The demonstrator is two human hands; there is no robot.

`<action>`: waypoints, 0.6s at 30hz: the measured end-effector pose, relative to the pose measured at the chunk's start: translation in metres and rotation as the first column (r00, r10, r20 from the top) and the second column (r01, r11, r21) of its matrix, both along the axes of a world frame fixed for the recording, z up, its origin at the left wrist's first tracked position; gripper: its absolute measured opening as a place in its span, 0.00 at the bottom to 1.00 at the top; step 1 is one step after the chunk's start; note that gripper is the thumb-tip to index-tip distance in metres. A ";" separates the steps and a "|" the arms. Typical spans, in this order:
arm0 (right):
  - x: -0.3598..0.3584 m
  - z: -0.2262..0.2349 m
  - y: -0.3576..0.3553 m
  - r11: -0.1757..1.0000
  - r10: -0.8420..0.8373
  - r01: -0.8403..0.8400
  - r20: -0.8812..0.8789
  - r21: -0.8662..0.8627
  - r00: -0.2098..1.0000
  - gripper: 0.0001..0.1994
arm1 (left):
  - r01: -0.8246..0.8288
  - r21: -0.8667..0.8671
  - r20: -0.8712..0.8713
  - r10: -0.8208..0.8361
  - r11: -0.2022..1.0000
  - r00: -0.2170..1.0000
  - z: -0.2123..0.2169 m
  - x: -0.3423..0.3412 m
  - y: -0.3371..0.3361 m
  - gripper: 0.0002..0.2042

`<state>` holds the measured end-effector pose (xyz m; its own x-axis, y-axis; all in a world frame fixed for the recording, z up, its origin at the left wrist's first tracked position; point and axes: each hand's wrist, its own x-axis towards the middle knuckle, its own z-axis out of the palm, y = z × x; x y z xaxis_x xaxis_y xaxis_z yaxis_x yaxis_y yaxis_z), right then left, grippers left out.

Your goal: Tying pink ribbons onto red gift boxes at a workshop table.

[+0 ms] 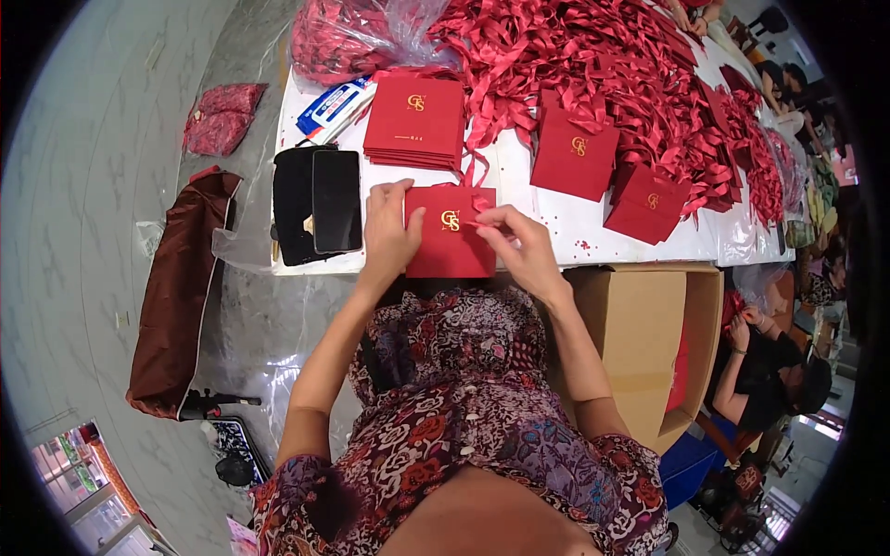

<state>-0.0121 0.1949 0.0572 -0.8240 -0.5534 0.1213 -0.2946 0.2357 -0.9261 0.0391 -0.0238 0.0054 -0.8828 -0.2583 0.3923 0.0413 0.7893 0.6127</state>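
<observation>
A red paper gift bag with a gold emblem lies flat at the near edge of the white table, right in front of me. My left hand rests at its left side, fingers stretched forward and thumb against the bag's edge. At the upper right of the bag, my right hand pinches a red ribbon between thumb and fingers. Part of the ribbon loops up beyond the bag's top edge. Just past this bag sits a stack of similar red bags.
Left of my hands lie a dark phone and a black cloth pouch, with a wipes pack beyond. Ribboned bags pile up at far right. An open cardboard box stands beside my right arm. Other people work at the right.
</observation>
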 end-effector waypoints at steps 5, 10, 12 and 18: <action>-0.008 -0.034 -0.037 0.991 -0.082 0.099 -0.188 0.085 0.979 0.08 | 0.131 0.092 0.145 -0.144 0.987 0.979 -0.012 -0.010 -0.009 0.20; -0.013 -0.058 -0.052 0.959 -0.156 0.219 -0.311 0.179 0.937 0.07 | 0.140 0.010 0.213 -0.139 0.990 0.967 0.000 -0.013 0.004 0.18; -0.012 -0.063 -0.054 0.951 -0.208 0.264 -0.300 0.159 0.931 0.07 | 0.153 -0.013 0.187 -0.148 0.988 0.971 0.005 -0.013 0.007 0.17; -0.005 -0.067 -0.058 0.957 -0.257 0.286 -0.322 0.047 0.911 0.07 | 0.220 -0.084 0.134 -0.207 0.972 0.969 0.013 -0.015 0.011 0.11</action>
<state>-0.0169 0.1372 -0.0099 -0.8733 -0.3345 0.3542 -0.4754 0.4263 -0.7696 0.0239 -0.0133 0.0187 -0.9564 -0.0243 0.2911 0.1446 0.8265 0.5440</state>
